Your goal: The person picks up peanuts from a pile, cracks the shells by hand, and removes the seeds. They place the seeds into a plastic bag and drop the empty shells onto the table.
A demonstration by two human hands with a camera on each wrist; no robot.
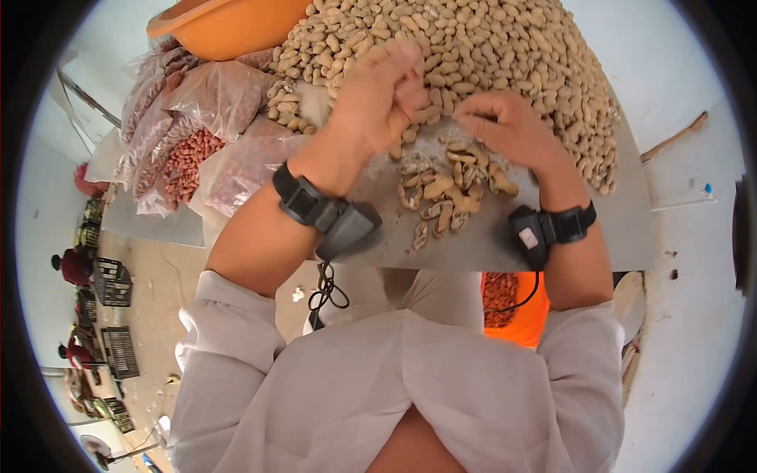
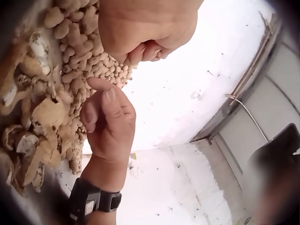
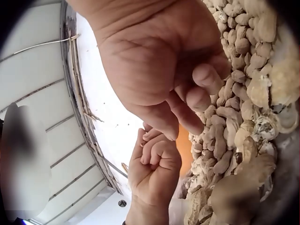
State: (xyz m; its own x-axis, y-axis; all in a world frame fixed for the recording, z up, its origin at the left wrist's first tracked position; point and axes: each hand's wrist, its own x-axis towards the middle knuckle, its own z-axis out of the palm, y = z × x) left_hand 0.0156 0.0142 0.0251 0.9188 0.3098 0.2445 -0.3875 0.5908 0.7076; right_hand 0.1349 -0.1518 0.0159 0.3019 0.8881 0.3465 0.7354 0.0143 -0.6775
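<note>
My left hand (image 1: 381,94) is raised in front of the heap of unshelled peanuts (image 1: 473,47), its fingers curled toward the palm. In the right wrist view the left hand (image 3: 155,161) shows nothing between its bent fingers, though the inside of the curl is hidden. My right hand (image 1: 509,126) hovers at the heap's near edge. Its fingers (image 3: 185,110) are loosely bent and apart, with nothing seen between them. Below both hands, broken peanut shells (image 1: 449,189) lie scattered on the grey table (image 1: 473,248).
Plastic bags (image 1: 217,98) of reddish shelled peanuts (image 1: 189,162) lie at the left of the table. An orange basin (image 1: 236,27) sits at the back left. Under the near edge stands an orange container (image 1: 532,311) with reddish kernels. Black crates (image 1: 118,351) stand on the floor at far left.
</note>
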